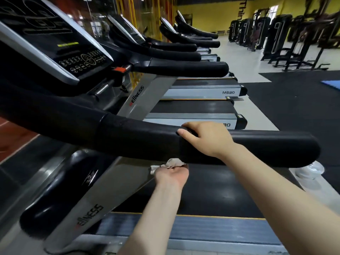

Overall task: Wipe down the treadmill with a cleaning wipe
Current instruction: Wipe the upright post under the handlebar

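Right now the person's left hand, nearest to me, has its fingers curled round a crumpled off-white cleaning wipe and holds it up against the underside of the thick black padded handrail of the nearest grey-framed treadmill. The wipe touches the rail from below, about midway along its padded length. Just above, the right hand grips the top of the same rail, fingers wrapped over the far side, thumb on the near face, steadying it.

I would judge the handrail is the step in hand, its underside especially. Next the wipe probably wants to slide along the rail while pressed firmly to the curve, the upper hand shifting clear so no patch is missed.

The rail's long axis runs left to right, from the dark sloped console out to a rounded free end on the right. Beyond it, a row of similar treadmills stands parallel.
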Demonstrator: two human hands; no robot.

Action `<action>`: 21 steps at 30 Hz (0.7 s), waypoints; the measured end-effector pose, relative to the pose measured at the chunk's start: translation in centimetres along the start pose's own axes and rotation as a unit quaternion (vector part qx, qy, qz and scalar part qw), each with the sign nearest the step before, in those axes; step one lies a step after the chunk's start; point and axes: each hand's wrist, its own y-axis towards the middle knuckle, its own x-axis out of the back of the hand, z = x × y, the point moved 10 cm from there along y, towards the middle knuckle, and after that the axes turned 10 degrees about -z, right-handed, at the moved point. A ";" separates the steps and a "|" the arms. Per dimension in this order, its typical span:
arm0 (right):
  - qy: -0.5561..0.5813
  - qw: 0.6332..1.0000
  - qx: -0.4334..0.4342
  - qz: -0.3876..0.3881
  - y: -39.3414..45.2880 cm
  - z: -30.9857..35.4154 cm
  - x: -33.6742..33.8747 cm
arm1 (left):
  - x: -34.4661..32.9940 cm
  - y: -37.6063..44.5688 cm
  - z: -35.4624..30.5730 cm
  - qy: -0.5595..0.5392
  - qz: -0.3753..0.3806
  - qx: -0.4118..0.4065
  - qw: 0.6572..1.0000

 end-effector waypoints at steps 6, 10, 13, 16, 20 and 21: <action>-0.003 1.000 0.011 -0.006 0.0 0.0 -0.1 | 0.4 -0.1 1.7 0.179 0.065 -0.017 0.981; -0.018 0.999 0.020 -0.019 -0.1 0.1 -0.1 | 2.0 1.3 1.3 0.203 0.041 -0.039 0.978; -0.021 0.999 0.024 -0.034 -0.4 0.2 -0.1 | 2.8 1.0 0.7 0.234 0.045 -0.062 0.969; -0.005 0.997 0.033 -0.068 -1.1 0.4 0.4 | 3.7 1.0 -0.7 0.301 0.063 -0.085 0.948; 0.043 0.992 0.014 -0.114 -2.3 0.2 0.7 | 5.0 0.3 -4.6 0.397 0.052 -0.135 0.906; 0.069 0.989 0.012 -0.128 -2.8 0.4 0.8 | 5.2 -0.3 -5.7 0.424 0.053 -0.156 0.891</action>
